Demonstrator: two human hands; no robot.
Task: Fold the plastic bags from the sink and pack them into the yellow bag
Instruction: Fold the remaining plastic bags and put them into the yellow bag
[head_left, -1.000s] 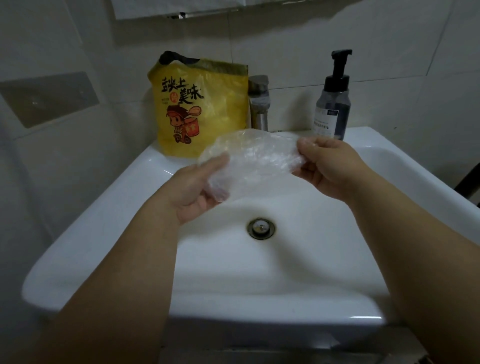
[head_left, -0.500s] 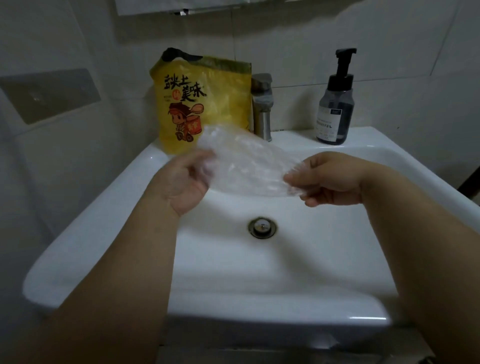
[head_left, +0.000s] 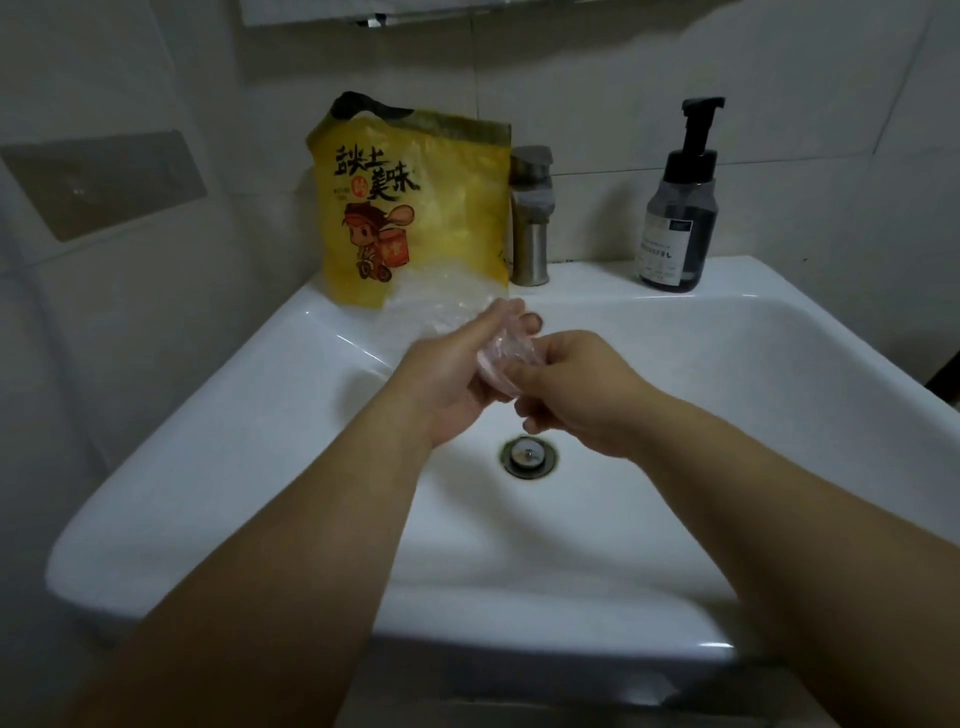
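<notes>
This is a small bathroom. A white ceramic sink fills the near and middle ground, with 1 round metal drain in its bowl. On its far rim stand a brushed-metal tap and, to the right, a dark pump bottle. Pale glazed wall tiles cover the far and left sides.

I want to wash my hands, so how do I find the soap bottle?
Look at the white sink and follow its back ledge toward the right corner. The soap bottle stands upright there, right of the metal faucet. It is the only dark see-through bottle with a black pump on top, unlike the yellow bag on the left.
</notes>
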